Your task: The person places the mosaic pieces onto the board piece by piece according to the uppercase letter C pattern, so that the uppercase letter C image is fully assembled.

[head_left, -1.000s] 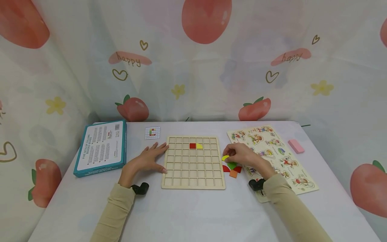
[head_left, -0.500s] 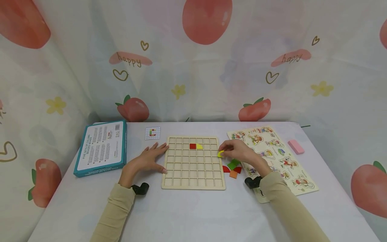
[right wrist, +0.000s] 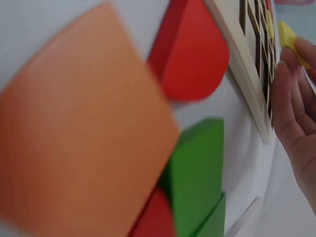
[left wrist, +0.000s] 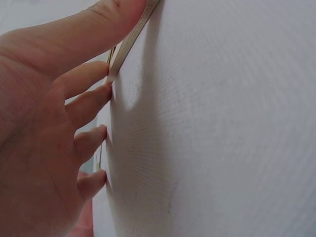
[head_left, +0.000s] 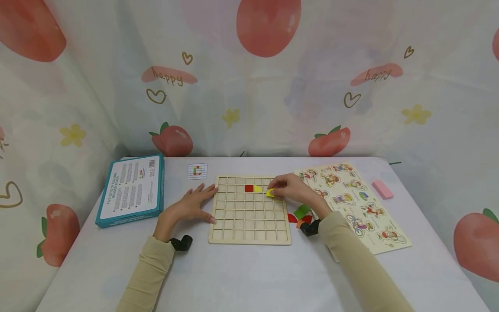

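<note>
A wooden grid board (head_left: 249,223) lies mid-table, with a red square tile (head_left: 249,188) and a yellow tile (head_left: 257,188) side by side in its upper cells. Over the board's upper right part, my right hand (head_left: 290,189) pinches a second yellow tile (head_left: 270,193) between thumb and fingers; the right wrist view shows this yellow tile (right wrist: 291,42) tilted. My left hand (head_left: 191,206) lies spread along the board's left edge. In the left wrist view its thumb touches the board's edge (left wrist: 131,47), and the other fingertips rest at the edge and on the cloth.
Right of the board lie green tiles (head_left: 302,211), red tiles (head_left: 292,218) and an orange tile (right wrist: 84,133). A picture puzzle board (head_left: 366,208) and a pink block (head_left: 382,189) are farther right. A small pattern card (head_left: 197,171) and a teal box (head_left: 130,190) stand left.
My right hand has carried the yellow tile leftward from the loose tiles, past the board's right edge, to above its upper right cells. The left hand has stayed in place.
</note>
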A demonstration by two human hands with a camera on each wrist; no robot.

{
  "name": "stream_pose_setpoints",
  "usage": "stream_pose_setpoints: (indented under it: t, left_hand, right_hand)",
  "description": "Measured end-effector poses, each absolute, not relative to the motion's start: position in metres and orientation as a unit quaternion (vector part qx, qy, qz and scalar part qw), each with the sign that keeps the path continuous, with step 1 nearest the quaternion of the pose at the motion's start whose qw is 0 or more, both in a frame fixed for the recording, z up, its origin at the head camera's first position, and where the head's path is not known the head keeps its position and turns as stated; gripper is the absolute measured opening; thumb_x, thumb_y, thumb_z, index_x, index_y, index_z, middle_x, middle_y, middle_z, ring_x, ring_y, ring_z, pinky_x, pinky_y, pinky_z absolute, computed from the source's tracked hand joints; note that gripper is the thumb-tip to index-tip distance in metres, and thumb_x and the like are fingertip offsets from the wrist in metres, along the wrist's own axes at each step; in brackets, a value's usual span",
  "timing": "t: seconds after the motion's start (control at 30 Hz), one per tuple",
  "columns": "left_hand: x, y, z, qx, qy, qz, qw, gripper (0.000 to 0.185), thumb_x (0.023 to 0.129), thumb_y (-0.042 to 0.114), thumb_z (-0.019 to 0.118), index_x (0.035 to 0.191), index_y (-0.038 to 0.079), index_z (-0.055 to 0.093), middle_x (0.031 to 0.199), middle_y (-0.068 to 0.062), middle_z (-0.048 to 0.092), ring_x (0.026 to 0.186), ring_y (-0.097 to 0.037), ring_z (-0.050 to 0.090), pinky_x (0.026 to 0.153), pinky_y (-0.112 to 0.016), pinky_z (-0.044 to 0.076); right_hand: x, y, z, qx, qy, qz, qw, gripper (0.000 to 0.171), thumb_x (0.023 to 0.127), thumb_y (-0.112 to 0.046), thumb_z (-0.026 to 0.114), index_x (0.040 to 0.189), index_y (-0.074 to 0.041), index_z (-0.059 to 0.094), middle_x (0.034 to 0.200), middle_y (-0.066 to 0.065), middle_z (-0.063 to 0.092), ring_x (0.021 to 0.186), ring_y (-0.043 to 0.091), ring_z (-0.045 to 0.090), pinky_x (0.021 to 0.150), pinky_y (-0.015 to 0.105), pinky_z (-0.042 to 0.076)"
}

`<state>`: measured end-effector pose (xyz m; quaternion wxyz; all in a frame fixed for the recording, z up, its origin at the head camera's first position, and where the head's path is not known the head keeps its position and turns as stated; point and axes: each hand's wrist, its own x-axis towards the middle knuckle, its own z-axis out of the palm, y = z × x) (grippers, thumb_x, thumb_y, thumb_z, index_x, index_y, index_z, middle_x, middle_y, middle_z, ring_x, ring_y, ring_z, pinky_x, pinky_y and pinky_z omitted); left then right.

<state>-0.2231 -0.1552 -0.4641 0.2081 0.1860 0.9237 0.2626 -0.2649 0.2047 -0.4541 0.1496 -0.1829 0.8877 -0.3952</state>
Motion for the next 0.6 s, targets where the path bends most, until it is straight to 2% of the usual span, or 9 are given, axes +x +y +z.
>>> stream_pose_setpoints:
  t: [0.27,0.4,0.6]
  left_hand:
    - [-0.223,-0.156,-0.465,0.184,0.924,0.263,0.206,0.105,0.079,0.038,0.089,0.163,0.015,0.03,0.172,-0.008,0.02,0.16,-0.039,0.002,0.128,-0.061,-0.001]
    - [-0.223,-0.156,-0.464,0.184,0.926,0.262,0.203,0.105,0.079,0.039,0.089,0.163,0.015,0.031,0.172,-0.009,0.02,0.16,-0.04,0.003,0.128,-0.061,0.0]
    - [-0.224,-0.156,-0.465,0.184,0.925,0.259,0.208,0.104,0.079,0.039,0.088,0.163,0.016,0.03,0.173,-0.007,0.02,0.161,-0.039,0.002,0.128,-0.061,-0.001]
  right_hand:
    - [-0.274,0.179,-0.452,-0.198,0.883,-0.396,0.155,0.016,0.093,-0.01,0.072,0.107,-0.005,0.077,0.101,0.007,0.076,0.087,0.014,0.065,0.084,0.028,0.053]
    - [-0.277,0.168,-0.45,-0.202,0.874,-0.409,0.167,0.018,0.093,-0.007,0.07,0.109,-0.002,0.076,0.1,0.01,0.076,0.085,0.017,0.066,0.08,0.027,0.054]
    - [-0.283,0.154,-0.45,-0.204,0.873,-0.412,0.164,0.018,0.093,-0.008,0.07,0.109,-0.004,0.078,0.104,0.009,0.077,0.09,0.015,0.066,0.083,0.026,0.053]
